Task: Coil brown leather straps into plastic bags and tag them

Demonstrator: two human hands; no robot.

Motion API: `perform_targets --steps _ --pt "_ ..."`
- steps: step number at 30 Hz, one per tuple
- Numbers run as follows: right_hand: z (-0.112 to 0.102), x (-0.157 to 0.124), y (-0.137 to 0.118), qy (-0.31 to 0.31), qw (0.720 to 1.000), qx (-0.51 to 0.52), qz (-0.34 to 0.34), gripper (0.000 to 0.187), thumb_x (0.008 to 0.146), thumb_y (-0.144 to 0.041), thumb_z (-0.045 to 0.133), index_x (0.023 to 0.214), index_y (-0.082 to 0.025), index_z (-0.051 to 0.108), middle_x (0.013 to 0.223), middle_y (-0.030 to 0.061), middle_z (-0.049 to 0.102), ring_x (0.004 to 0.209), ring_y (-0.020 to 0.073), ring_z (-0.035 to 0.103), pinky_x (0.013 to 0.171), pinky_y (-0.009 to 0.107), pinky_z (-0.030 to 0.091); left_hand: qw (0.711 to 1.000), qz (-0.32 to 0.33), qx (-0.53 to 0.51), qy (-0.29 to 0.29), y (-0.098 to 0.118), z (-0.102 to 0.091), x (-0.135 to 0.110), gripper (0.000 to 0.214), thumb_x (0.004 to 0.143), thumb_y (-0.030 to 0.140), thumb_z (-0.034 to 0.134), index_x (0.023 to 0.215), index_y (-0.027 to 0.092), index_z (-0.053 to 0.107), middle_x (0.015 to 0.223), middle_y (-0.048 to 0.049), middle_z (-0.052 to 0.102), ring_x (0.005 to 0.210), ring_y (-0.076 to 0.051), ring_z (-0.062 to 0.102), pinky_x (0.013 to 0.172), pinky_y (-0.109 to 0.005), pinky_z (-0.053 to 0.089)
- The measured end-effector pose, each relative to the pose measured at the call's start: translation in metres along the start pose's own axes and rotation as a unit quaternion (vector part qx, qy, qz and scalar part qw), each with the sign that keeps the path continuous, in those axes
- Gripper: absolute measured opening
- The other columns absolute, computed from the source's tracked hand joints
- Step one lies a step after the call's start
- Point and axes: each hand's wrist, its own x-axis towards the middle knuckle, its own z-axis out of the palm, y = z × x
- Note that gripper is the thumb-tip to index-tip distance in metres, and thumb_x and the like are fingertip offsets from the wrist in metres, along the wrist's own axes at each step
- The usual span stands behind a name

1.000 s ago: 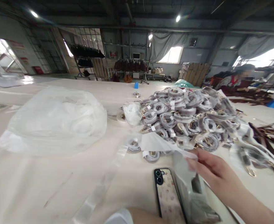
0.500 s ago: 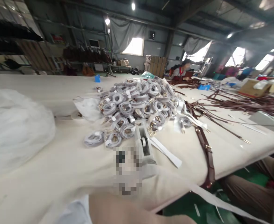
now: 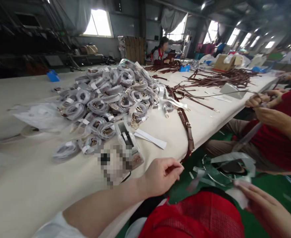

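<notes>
Big cream desk (image 3: pixel 31 185) takes up most of the view, running off toward the far right. On it there's a fat pile (image 3: pixel 110 92) of coiled, plastic-wrapped straps, each with a bit of metal hardware showing. Right of the pile a loose brown strap (image 3: pixel 186 127) lies with its long axis running from the pile toward the near edge, and its near end hangs over that edge. A tape dispenser (image 3: pixel 129 142) sits at the pile's near side, long axis pointing away from me toward the pile, with white paper strips (image 3: pixel 150 138) just beside it. Off the desk edge, over the green floor, a strip of clear film (image 3: pixel 231 160) stretches sideways, pretty blurry. My right hand (image 3: pixel 254 198) has its fingers around the film's near end, pinching a whitish bit. My left hand (image 3: pixel 162 175) is curled narrow just past the desk edge, thumb against fingertips; can't tell if it's actually got anything in it. Another person in a red top (image 3: pixel 284 132) sits on the right, hands together over the desk edge.
</notes>
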Motion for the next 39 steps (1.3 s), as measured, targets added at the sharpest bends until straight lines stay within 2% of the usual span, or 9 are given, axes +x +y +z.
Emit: perform_targets --steps 4,9,13,17,20,24,27,34,39 --pt "0.096 -0.021 0.008 -0.202 0.975 0.055 0.072 0.034 0.064 -0.037 0.089 0.091 -0.019 0.077 0.06 -0.0004 0.064 0.044 0.0069 0.046 0.041 0.018 0.036 0.978 0.151 0.139 -0.041 -0.003 -0.006 -0.001 0.029 0.083 0.021 0.057 0.11 0.015 0.067 0.101 -0.0096 0.068 0.088 -0.017 0.064 0.08 -0.026 0.052" --pt "0.159 -0.034 0.012 -0.236 0.96 0.122 0.089 0.032 0.061 -0.038 0.089 0.071 -0.014 0.071 0.048 -0.0053 0.053 0.04 0.0041 0.038 0.039 0.016 0.032 0.938 0.267 0.187 -0.112 -0.003 -0.011 -0.001 0.058 0.075 0.025 0.068 0.131 0.016 0.056 0.136 -0.0149 0.053 0.124 -0.025 0.051 0.109 -0.037 0.039" --pt "0.165 -0.034 0.016 -0.247 0.954 0.125 0.113 0.032 0.062 -0.039 0.088 0.07 -0.015 0.068 0.047 -0.0058 0.053 0.038 0.0037 0.038 0.038 0.015 0.029 0.954 0.253 0.148 -0.067 -0.007 -0.009 0.003 0.027 0.082 0.038 0.069 0.1 0.02 0.073 0.118 -0.0102 0.066 0.108 -0.022 0.06 0.101 -0.035 0.044" --pt "0.156 -0.026 0.021 -0.333 0.941 -0.048 0.048 0.051 0.079 -0.064 0.064 0.061 -0.016 0.061 0.039 -0.0008 0.055 0.032 0.0066 0.037 0.035 0.018 0.025 0.987 0.147 0.047 -0.046 -0.006 -0.011 0.006 0.02 0.088 0.033 0.063 0.084 0.018 0.077 0.093 -0.0063 0.073 0.089 -0.016 0.066 0.088 -0.026 0.048" --pt "0.145 -0.018 0.019 -0.244 0.934 -0.217 -0.142 0.057 0.087 -0.069 0.046 0.071 -0.018 0.065 0.047 0.0026 0.061 0.04 0.013 0.049 0.041 0.023 0.036 0.999 0.034 0.014 0.012 -0.006 -0.015 0.01 0.025 0.084 0.037 0.067 0.08 0.014 0.076 0.083 -0.007 0.071 0.078 -0.016 0.064 0.073 -0.024 0.048" --pt "0.143 -0.015 0.016 -0.174 0.879 -0.252 -0.365 0.038 0.086 -0.05 0.063 0.113 -0.023 0.067 0.114 0.0094 0.068 0.104 0.027 0.061 0.088 0.033 0.048 0.997 -0.068 -0.037 0.028 -0.009 -0.017 0.013 0.035 0.079 0.045 0.069 0.08 0.01 0.073 0.075 -0.0064 0.068 0.069 -0.015 0.059 0.063 -0.023 0.045" --pt "0.155 -0.017 0.021 -0.276 0.856 -0.263 -0.348 0.04 0.084 -0.042 0.068 0.118 -0.023 0.065 0.116 0.0093 0.067 0.11 0.0297 0.058 0.096 0.037 0.046 0.992 -0.098 -0.083 0.022 -0.01 -0.017 0.012 0.039 0.074 0.049 0.071 0.078 0.01 0.072 0.073 -0.0056 0.066 0.068 -0.014 0.057 0.062 -0.023 0.044" --pt "0.17 -0.017 0.032 -0.363 0.855 -0.241 -0.281 0.033 0.09 -0.042 0.06 0.07 -0.018 0.069 0.069 0.0024 0.065 0.066 0.0173 0.056 0.066 0.027 0.045 0.982 -0.133 -0.127 0.051 -0.006 -0.016 0.013 0.049 0.057 0.055 0.083 0.067 0.011 0.066 0.063 -0.0029 0.061 0.06 -0.011 0.05 0.055 -0.022 0.039" --pt "0.174 -0.014 0.038 -0.313 0.886 -0.184 -0.288 0.034 0.086 -0.045 0.065 0.065 -0.019 0.072 0.064 0.0025 0.064 0.062 0.0177 0.055 0.061 0.027 0.045 0.971 -0.095 -0.22 0.019 -0.01 -0.011 0.013 0.049 0.065 0.056 0.077 0.076 0.01 0.068 0.07 -0.0029 0.063 0.064 -0.012 0.053 0.062 -0.023 0.041"
